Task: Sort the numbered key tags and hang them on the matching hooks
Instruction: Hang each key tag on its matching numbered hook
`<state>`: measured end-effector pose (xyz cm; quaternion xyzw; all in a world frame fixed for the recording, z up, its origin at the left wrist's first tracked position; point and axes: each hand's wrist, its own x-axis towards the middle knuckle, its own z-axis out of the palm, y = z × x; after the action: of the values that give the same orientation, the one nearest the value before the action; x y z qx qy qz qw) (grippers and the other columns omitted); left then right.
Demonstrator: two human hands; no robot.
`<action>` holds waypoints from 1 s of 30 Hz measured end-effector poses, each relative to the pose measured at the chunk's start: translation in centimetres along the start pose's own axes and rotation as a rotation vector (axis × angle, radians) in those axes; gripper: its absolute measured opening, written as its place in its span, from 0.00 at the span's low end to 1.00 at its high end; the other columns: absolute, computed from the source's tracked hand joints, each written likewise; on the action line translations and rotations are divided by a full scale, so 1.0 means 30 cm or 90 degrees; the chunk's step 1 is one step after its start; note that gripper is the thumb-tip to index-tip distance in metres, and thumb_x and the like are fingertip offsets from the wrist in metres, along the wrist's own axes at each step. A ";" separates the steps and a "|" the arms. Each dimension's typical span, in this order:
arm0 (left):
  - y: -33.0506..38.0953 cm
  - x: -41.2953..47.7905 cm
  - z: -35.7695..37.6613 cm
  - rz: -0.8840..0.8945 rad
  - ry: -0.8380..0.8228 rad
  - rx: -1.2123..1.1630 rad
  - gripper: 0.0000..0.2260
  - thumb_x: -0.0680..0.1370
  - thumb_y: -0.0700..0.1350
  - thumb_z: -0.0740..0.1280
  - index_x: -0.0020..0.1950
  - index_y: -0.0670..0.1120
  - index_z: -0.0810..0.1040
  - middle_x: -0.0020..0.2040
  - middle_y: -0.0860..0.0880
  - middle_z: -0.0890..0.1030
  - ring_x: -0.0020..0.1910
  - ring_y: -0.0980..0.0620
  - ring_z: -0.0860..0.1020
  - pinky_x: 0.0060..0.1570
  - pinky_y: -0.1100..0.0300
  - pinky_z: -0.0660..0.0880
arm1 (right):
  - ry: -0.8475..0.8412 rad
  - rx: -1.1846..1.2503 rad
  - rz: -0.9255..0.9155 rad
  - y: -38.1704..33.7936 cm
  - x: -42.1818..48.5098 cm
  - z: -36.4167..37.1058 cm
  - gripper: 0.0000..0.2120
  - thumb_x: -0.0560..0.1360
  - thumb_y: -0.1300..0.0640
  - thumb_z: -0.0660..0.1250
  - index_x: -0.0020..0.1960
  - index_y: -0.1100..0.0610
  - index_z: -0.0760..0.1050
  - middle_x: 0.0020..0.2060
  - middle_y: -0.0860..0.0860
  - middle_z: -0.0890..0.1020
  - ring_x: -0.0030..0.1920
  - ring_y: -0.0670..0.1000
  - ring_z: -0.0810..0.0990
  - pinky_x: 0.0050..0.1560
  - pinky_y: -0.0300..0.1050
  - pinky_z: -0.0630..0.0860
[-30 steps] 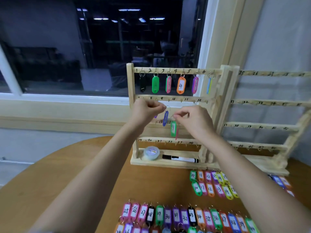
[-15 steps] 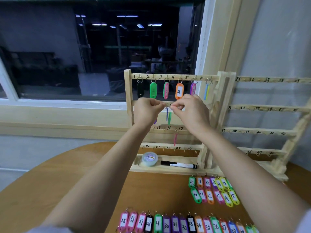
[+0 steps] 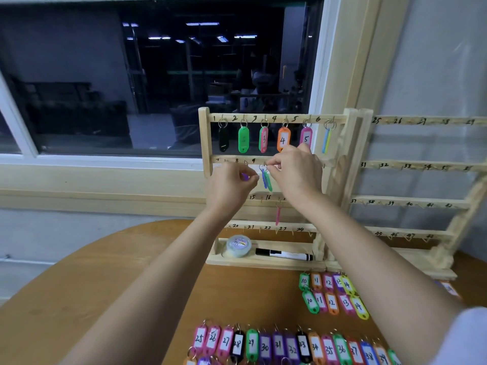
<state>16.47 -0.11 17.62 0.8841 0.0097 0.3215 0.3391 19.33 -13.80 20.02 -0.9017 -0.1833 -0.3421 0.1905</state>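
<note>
A wooden hook rack (image 3: 205,138) with numbered bars stands at the back of the table. Tags 1 to 6 hang on its top bar, such as the orange tag 4 (image 3: 283,139). My right hand (image 3: 295,175) pinches the ring of a blue and a green tag (image 3: 266,180) at the second bar, by the 9 mark. My left hand (image 3: 229,185) is just left of them with fingers curled on a small purple tag (image 3: 245,176). A pink tag (image 3: 277,216) hangs from the third bar.
A second rack (image 3: 411,201) numbered 25 upward stands to the right. On the rack's base lie a tape roll (image 3: 238,245) and a black marker (image 3: 284,254). Tags 10 to 14 (image 3: 332,293) and a row from 25 up (image 3: 290,343) lie on the round wooden table (image 3: 79,285).
Both hands rose from the third bar to the second bar, carrying the blue and green tags up. The view tilted slightly upward.
</note>
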 end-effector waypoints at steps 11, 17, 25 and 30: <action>-0.037 -0.233 0.086 -0.030 -0.177 0.030 0.03 0.74 0.49 0.72 0.44 0.51 0.84 0.35 0.57 0.80 0.36 0.57 0.78 0.37 0.57 0.76 | -0.138 0.037 -0.021 0.144 -0.324 -0.009 0.07 0.77 0.51 0.67 0.51 0.46 0.82 0.46 0.44 0.80 0.53 0.50 0.70 0.46 0.45 0.67; -0.077 -0.362 0.228 -0.044 -0.272 0.045 0.05 0.74 0.48 0.71 0.46 0.49 0.85 0.43 0.52 0.84 0.42 0.55 0.80 0.43 0.55 0.79 | -0.230 0.058 0.066 0.289 -0.516 0.023 0.06 0.75 0.52 0.69 0.50 0.48 0.83 0.45 0.44 0.82 0.54 0.47 0.74 0.46 0.38 0.65; -0.130 -0.411 0.412 -0.095 -0.343 0.064 0.05 0.74 0.47 0.70 0.47 0.50 0.84 0.46 0.53 0.83 0.46 0.54 0.80 0.47 0.55 0.79 | -0.295 0.066 0.139 0.411 -0.627 0.107 0.05 0.74 0.52 0.70 0.49 0.46 0.83 0.46 0.43 0.82 0.49 0.44 0.74 0.41 0.40 0.66; -0.147 -0.390 0.497 -0.081 -0.354 0.063 0.06 0.75 0.43 0.70 0.50 0.49 0.84 0.48 0.52 0.83 0.48 0.53 0.79 0.48 0.57 0.78 | -0.333 0.066 0.136 0.428 -0.652 0.170 0.08 0.73 0.47 0.70 0.52 0.46 0.81 0.42 0.42 0.81 0.50 0.46 0.73 0.44 0.42 0.72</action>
<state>16.65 -8.30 -0.03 0.9515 -0.0125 0.0439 0.3044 14.37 -26.36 0.26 -0.9626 -0.1474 -0.0661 0.2177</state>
